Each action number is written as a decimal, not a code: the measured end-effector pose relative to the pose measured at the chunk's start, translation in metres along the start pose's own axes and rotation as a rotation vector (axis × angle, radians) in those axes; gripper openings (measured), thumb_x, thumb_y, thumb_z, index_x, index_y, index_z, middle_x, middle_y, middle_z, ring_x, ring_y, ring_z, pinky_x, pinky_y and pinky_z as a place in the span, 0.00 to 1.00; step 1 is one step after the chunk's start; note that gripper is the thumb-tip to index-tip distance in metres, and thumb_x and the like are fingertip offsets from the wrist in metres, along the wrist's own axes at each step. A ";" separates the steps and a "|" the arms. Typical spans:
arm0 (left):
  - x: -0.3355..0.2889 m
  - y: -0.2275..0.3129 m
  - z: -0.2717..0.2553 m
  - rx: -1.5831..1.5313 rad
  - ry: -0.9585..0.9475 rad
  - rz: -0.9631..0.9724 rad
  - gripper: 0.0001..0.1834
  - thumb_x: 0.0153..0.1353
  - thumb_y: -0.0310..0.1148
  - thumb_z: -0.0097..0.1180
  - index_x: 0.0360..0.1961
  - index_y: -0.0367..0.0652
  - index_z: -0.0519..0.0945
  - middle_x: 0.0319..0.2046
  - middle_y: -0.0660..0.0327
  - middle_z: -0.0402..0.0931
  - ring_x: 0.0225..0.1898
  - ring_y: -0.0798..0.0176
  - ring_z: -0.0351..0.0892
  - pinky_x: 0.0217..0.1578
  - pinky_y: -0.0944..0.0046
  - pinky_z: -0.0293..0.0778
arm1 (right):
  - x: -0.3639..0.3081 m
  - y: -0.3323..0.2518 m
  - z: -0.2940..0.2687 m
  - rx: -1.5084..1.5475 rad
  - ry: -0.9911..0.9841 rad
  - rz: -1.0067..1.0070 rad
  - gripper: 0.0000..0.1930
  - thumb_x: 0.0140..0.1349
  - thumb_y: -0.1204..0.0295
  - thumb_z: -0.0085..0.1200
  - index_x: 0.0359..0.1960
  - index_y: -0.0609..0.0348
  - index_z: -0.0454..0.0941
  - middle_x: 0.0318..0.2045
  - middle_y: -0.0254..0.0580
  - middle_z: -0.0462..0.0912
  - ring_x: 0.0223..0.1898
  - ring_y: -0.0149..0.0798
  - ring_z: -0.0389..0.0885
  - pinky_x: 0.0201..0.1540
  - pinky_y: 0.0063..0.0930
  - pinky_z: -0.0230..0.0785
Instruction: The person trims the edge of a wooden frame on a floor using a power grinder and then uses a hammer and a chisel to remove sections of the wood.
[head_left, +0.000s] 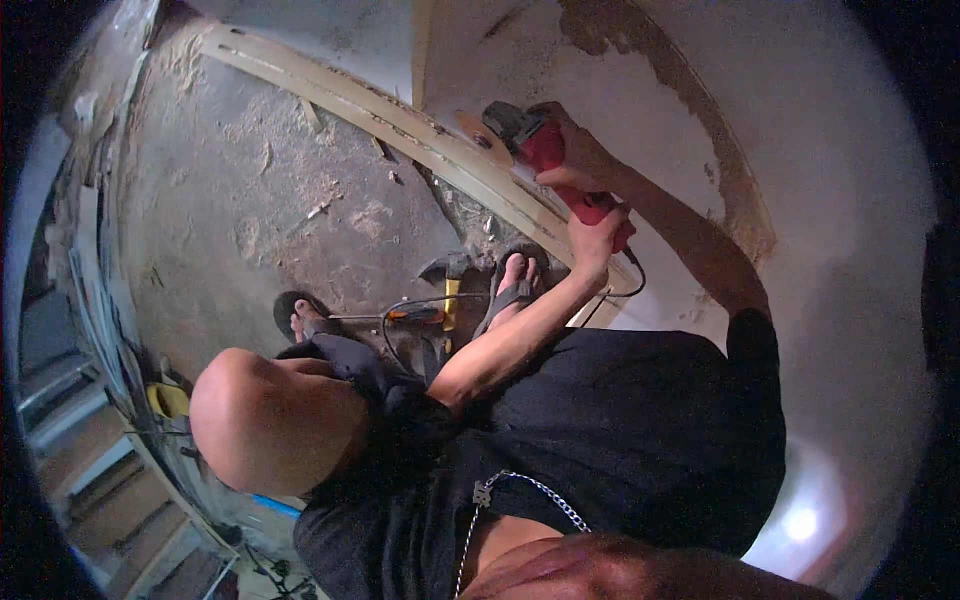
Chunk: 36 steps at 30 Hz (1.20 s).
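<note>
A red angle grinder (545, 150) with a dark grey head is held out in front of me at the upper middle. My right hand (582, 152) wraps round its body just behind the head. Farther back, my left hand (597, 240) grips its rear end, where a black cable (638, 275) comes out and loops down toward my feet. The brownish disc (482, 138) is over or against a long pale wooden strip (390, 125) running along the foot of the wall; whether they touch I cannot tell.
On the dusty grey floor (250, 200), a yellow-handled hammer (452, 300) and a tool with an orange-and-black handle (415, 315) lie between my sandalled feet. Rubble sits along the strip. A pale wall (640, 110) with a rough brown patch stands at right. Planks (95, 440) fill the left side.
</note>
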<state>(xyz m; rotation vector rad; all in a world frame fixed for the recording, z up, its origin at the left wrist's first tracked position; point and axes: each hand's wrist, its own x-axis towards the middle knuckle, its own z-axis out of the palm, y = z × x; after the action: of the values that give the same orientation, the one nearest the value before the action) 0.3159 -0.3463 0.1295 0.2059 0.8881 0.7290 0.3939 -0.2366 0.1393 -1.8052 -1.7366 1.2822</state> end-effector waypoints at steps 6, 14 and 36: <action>0.009 -0.006 -0.001 -0.019 0.040 0.032 0.12 0.54 0.29 0.62 0.36 0.41 0.72 0.23 0.63 0.75 0.21 0.65 0.77 0.20 0.68 0.71 | 0.008 0.012 0.003 0.021 0.029 -0.045 0.49 0.37 0.69 0.72 0.63 0.54 0.53 0.55 0.56 0.70 0.57 0.52 0.71 0.59 0.43 0.64; 0.017 -0.001 -0.001 0.003 0.038 0.079 0.13 0.53 0.29 0.62 0.37 0.41 0.72 0.25 0.63 0.75 0.22 0.65 0.77 0.21 0.68 0.72 | 0.020 0.018 0.006 0.100 -0.011 -0.127 0.50 0.36 0.71 0.72 0.63 0.53 0.52 0.51 0.59 0.74 0.54 0.58 0.75 0.57 0.46 0.67; -0.049 0.091 -0.029 0.673 -0.694 0.323 0.37 0.51 0.34 0.67 0.61 0.37 0.65 0.41 0.52 0.82 0.41 0.60 0.83 0.43 0.58 0.77 | -0.115 -0.047 -0.062 1.051 0.706 0.284 0.20 0.52 0.65 0.64 0.44 0.58 0.73 0.29 0.39 0.80 0.27 0.36 0.81 0.31 0.34 0.79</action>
<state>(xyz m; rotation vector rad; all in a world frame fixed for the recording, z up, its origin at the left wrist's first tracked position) 0.2285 -0.3151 0.1831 1.1499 0.3987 0.5657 0.4290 -0.3114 0.2507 -1.5260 -0.2984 1.0976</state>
